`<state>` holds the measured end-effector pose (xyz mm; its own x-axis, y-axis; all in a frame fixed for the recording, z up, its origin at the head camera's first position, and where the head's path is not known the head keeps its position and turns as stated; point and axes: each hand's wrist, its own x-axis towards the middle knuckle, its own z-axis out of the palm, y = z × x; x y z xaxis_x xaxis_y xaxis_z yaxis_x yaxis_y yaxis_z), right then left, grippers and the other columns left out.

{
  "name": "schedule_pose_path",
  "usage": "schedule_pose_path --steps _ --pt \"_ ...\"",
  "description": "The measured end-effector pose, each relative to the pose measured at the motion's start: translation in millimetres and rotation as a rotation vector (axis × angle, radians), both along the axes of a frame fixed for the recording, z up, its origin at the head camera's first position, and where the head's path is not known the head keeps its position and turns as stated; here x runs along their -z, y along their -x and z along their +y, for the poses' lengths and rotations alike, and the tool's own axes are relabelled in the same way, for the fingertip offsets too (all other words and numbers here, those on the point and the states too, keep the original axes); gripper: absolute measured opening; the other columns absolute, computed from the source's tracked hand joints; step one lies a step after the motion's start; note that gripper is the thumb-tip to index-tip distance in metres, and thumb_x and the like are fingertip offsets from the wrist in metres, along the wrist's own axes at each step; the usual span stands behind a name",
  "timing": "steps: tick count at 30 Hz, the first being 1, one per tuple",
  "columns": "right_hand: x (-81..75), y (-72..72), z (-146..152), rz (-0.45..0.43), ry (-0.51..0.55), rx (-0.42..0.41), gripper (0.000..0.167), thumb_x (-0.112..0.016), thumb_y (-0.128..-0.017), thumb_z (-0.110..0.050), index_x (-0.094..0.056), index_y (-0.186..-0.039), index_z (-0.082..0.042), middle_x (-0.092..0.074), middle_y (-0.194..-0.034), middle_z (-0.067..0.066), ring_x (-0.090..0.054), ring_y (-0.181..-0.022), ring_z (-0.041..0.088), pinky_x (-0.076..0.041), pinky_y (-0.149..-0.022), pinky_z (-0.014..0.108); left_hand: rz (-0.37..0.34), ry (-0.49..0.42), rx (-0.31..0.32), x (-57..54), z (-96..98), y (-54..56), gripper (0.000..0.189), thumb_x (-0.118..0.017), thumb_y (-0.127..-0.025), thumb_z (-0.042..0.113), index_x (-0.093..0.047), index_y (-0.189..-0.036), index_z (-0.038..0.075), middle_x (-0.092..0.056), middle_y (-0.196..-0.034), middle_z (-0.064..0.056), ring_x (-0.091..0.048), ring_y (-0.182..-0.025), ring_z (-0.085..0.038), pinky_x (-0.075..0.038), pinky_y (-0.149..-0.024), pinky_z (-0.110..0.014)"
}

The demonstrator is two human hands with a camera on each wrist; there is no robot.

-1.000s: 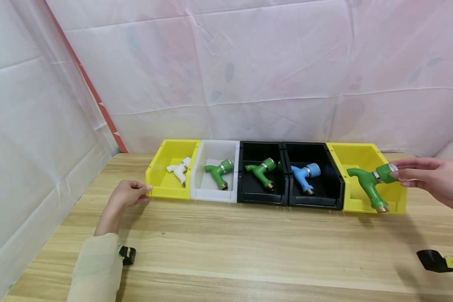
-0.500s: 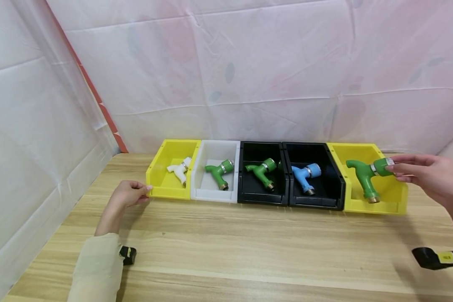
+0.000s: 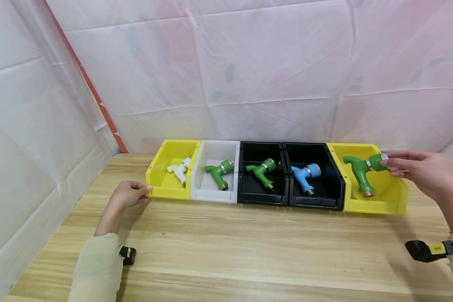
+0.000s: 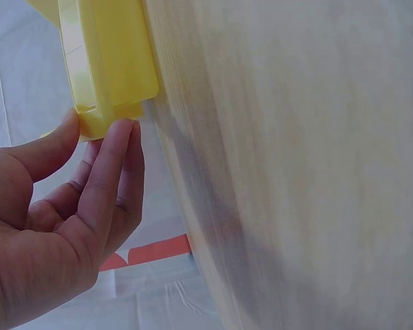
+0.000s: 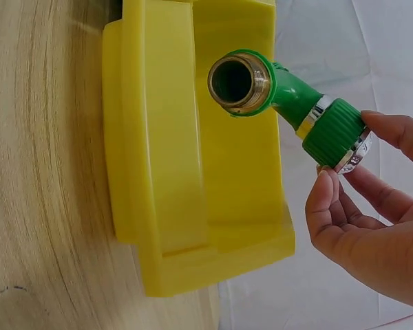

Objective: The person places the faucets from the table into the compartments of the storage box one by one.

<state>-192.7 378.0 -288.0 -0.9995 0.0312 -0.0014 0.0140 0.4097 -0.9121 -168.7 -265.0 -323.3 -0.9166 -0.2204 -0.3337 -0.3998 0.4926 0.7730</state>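
Note:
My right hand (image 3: 426,170) pinches a green faucet (image 5: 299,100) by the chrome-edged end of its ribbed connector. The faucet hangs over the right-hand yellow bin (image 3: 394,208), its brass threaded end pointing down. In the right wrist view that threaded opening faces the camera, and the bin's front lip stands beside it. At the far left of the row, my left hand (image 3: 130,193) holds the front corner of another yellow bin (image 4: 124,62) between thumb and fingers. Inside that bin lies a white faucet (image 3: 179,170).
Between the yellow bins stand a white bin (image 3: 213,195) with a green faucet (image 3: 219,173), a black bin (image 3: 262,198) with a green faucet (image 3: 262,173), and a black bin (image 3: 317,202) with a blue faucet (image 3: 305,177). A cloth wall (image 3: 268,84) rises behind the wooden table (image 3: 249,251).
My right hand has carried the green faucet slightly left and further back over the right-hand yellow bin, turning its threaded end more downward. My left hand has stayed at its bin corner.

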Motion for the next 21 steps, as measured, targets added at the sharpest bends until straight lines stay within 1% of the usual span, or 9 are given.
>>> schedule_pose_path --steps 3,10,16,21 --pt "0.0 2.6 -0.4 -0.004 0.014 0.005 0.019 -0.058 -0.09 -0.023 -0.064 -0.08 -0.039 -0.061 -0.081 -0.021 -0.058 -0.07 0.003 -0.05 -0.061 0.016 -0.002 0.009 0.003 -0.2 0.0 -0.5 0.027 -0.056 -0.092 0.014 -0.054 -0.102 -0.011 -0.053 -0.079 -0.008 -0.057 -0.065 -0.01 -0.053 -0.065 -0.024" --pt "3.8 5.0 -3.9 -0.022 -0.039 0.037 0.013 -0.062 -0.087 -0.027 -0.063 -0.078 -0.037 -0.057 -0.08 -0.022 -0.057 -0.07 0.002 -0.051 -0.062 0.017 0.005 0.009 0.005 0.6 -0.6 -0.5 0.027 -0.056 -0.092 0.015 -0.054 -0.101 -0.01 -0.054 -0.079 -0.008 -0.058 -0.065 -0.01 -0.053 -0.064 -0.024" --pt "4.5 3.1 -6.3 -0.007 -0.013 0.038 0.017 -0.062 -0.087 -0.023 -0.064 -0.077 -0.036 -0.058 -0.079 -0.021 -0.058 -0.069 0.002 -0.051 -0.061 0.017 0.002 -0.002 0.006 0.7 -1.1 -0.4 0.027 -0.056 -0.092 0.015 -0.054 -0.101 -0.01 -0.054 -0.079 -0.008 -0.058 -0.065 -0.01 -0.053 -0.065 -0.024" --pt "3.2 3.1 -9.8 -0.012 -0.042 0.043 0.015 -0.065 -0.085 -0.026 -0.063 -0.076 -0.038 -0.059 -0.078 -0.021 -0.059 -0.069 0.002 -0.052 -0.062 0.018 -0.001 0.004 0.009 0.5 -0.7 -0.5 0.027 -0.056 -0.092 0.016 -0.054 -0.101 -0.01 -0.054 -0.078 -0.007 -0.058 -0.066 -0.011 -0.053 -0.065 -0.025"
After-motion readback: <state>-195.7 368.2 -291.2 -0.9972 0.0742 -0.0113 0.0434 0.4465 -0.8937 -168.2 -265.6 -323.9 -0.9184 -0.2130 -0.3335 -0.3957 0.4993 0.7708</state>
